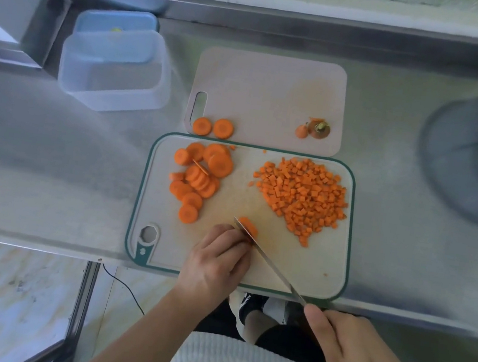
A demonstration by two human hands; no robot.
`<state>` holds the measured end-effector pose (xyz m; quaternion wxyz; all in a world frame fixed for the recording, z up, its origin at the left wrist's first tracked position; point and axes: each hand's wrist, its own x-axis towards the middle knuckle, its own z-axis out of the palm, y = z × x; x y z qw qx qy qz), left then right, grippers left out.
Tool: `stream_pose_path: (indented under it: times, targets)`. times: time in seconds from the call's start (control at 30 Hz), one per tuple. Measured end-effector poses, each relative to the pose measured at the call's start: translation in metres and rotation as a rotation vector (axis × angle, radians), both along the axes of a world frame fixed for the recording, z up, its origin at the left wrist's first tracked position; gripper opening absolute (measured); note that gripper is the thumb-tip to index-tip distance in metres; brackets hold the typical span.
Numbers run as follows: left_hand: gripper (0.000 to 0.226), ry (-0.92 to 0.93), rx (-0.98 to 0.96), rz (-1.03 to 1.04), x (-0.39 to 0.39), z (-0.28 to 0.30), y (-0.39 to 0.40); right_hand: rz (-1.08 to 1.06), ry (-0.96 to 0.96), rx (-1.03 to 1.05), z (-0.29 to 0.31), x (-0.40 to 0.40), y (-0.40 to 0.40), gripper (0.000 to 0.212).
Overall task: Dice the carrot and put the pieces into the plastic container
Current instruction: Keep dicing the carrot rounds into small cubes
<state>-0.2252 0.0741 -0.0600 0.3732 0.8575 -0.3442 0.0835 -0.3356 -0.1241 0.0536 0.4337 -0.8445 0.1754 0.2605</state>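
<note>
**Mid-chop on the green-rimmed board**

Head cam: left hand curls over a carrot slice, right hand grips the knife. Diced pile right, rounds left; plastic container sits well apart, far left.

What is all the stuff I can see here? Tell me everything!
Carrot dice: a big pile, orange, right part of the green-rimmed cutting board.
Carrot rounds: many, orange, left part of that board; two more on the plain board.
Carrot piece being cut: one, orange, under the blade.
Plain cutting board: one, pale, behind the first.
Carrot ends: two, orange, on the plain board's right.
Plastic container: one, clear, far left, nothing in it.
Blue lid: one, behind the container.
Knife: one, silver.
Steel counter: one, grey.
Left hand: holds the carrot piece.
Right hand: grips the knife.
</note>
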Motion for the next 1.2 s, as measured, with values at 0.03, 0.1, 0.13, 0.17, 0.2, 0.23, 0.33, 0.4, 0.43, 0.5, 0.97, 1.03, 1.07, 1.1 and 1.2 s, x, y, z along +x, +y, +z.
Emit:
stream_pose_path:
  times: [0.03,0.1,0.13,0.17,0.2,0.23,0.33,0.4,0.43,0.5,0.97,1.03,1.07,1.1,1.2]
  targets:
    - [0.004,0.003,-0.003,-0.005,0.000,0.000,0.000,-0.001,0.005,-0.024,-0.002,-0.001,0.002,0.050]
    - [0.002,0.010,0.001,-0.018,0.000,0.000,0.000,0.008,-0.008,-0.096,-0.010,-0.003,0.005,0.060]
    - [0.003,0.016,0.006,-0.025,0.000,0.000,0.001,0.014,-0.010,-0.118,-0.015,-0.002,0.007,0.062]
    - [0.004,0.021,0.010,-0.036,0.001,0.000,0.001,0.016,-0.013,-0.115,-0.018,0.001,0.009,0.063]
    - [0.004,0.022,0.014,-0.044,0.001,0.000,0.002,0.018,-0.021,-0.107,-0.019,0.006,0.011,0.062]
    - [0.003,0.024,0.018,-0.047,0.002,0.001,0.003,0.024,-0.026,-0.100,-0.021,0.010,0.012,0.060]
    - [0.004,0.037,0.013,-0.040,0.004,0.002,0.004,-0.002,-0.046,-0.047,-0.015,0.013,0.010,0.057]
    - [0.004,0.032,0.010,-0.037,0.004,0.002,0.004,-0.045,-0.049,0.005,-0.009,0.005,0.006,0.047]
    - [0.004,0.024,0.014,-0.036,0.004,0.002,0.004,-0.050,-0.028,0.017,-0.005,0.001,0.004,0.042]
    - [0.003,0.013,0.019,-0.038,0.004,0.001,0.005,-0.020,0.015,0.007,-0.003,-0.004,0.002,0.041]
    - [0.006,-0.047,0.069,-0.213,0.022,0.009,0.020,-0.083,0.024,0.064,-0.002,0.002,0.000,0.051]
    - [0.006,-0.100,0.099,-0.257,0.036,0.016,0.027,-0.091,0.045,0.105,0.001,-0.006,-0.009,0.052]
    - [0.011,-0.105,0.134,-0.278,0.045,0.018,0.029,-0.092,0.052,0.104,0.000,-0.009,-0.013,0.055]
    - [0.020,-0.095,0.182,-0.302,0.054,0.020,0.029,-0.103,0.060,0.098,-0.002,-0.011,-0.016,0.056]
    - [0.042,-0.050,0.325,-0.467,0.077,0.018,0.022,-0.142,0.107,0.074,-0.004,-0.009,-0.022,0.057]
